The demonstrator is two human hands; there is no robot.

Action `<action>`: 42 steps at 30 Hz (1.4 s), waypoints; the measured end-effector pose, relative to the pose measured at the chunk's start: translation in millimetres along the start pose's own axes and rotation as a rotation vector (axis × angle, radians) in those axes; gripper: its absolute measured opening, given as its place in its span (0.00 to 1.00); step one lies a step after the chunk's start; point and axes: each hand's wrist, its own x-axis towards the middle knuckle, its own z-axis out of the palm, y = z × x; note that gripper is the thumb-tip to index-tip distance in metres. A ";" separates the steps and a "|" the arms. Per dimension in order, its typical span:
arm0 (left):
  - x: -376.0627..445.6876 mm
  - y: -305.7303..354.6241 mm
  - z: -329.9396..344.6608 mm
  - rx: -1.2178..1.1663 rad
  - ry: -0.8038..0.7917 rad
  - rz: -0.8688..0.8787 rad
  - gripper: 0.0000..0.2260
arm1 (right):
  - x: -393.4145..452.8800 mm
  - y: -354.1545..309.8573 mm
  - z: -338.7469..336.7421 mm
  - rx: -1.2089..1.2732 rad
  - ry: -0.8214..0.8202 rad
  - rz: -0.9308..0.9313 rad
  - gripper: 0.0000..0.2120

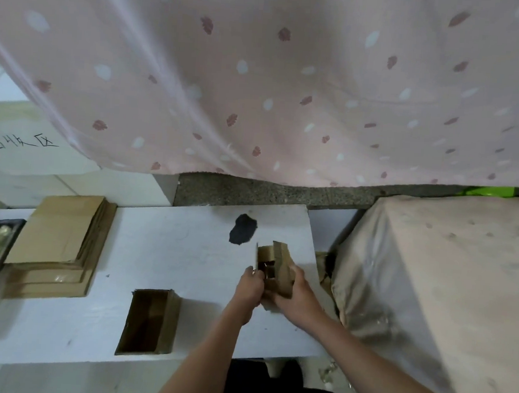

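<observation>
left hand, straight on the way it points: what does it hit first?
Left hand pinches a flap of the small brown cardboard box, so that comes first. Past it, probably the black blotch on the white tabletop; depth is unclear.

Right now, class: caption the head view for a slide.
Left hand and right hand hold a small cardboard box at a white table, near an open carton and flat cardboard stack.

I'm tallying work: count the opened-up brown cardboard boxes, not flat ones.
2. One small brown cardboard box is gripped between the left hand and right hand; the other open brown cardboard box lies on the white table, left of them. The flat cardboard stack is excluded.
</observation>
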 end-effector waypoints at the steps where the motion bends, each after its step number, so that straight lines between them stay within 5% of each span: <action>1: -2.1 -1.2 2.3 0.043 0.001 0.032 0.15 | -0.3 1.1 -2.3 0.121 -0.010 0.059 0.45; 6: -6.6 -9.6 10.9 0.247 0.039 0.092 0.20 | 1.6 2.7 -20.2 0.205 0.027 0.169 0.17; 16: 3.0 -3.4 19.9 0.504 0.136 0.085 0.12 | 13.6 -7.7 -23.9 -0.046 0.053 0.186 0.17; 26: 6.1 -11.5 -5.6 0.179 0.080 -0.052 0.13 | 13.9 9.5 -36.3 -0.128 0.112 0.187 0.17; 30: 7.2 -8.1 -4.3 0.256 0.082 -0.020 0.25 | 17.9 7.5 -37.5 -0.215 0.110 0.153 0.14; 32: 7.4 -3.5 -3.4 0.479 0.127 0.145 0.42 | 18.7 4.0 -36.1 -0.363 0.069 0.114 0.08; 34: 7.1 6.9 -0.2 0.734 0.172 0.321 0.48 | 18.6 -3.7 -36.3 -0.551 0.007 0.071 0.07; 38: 12.0 24.9 9.9 0.944 0.132 0.278 0.41 | 24.5 -19.4 -41.6 -0.752 -0.001 -0.066 0.08; 42: 12.3 19.4 15.8 0.795 0.143 0.134 0.27 | 27.9 -20.5 -43.3 -0.460 0.180 -0.213 0.10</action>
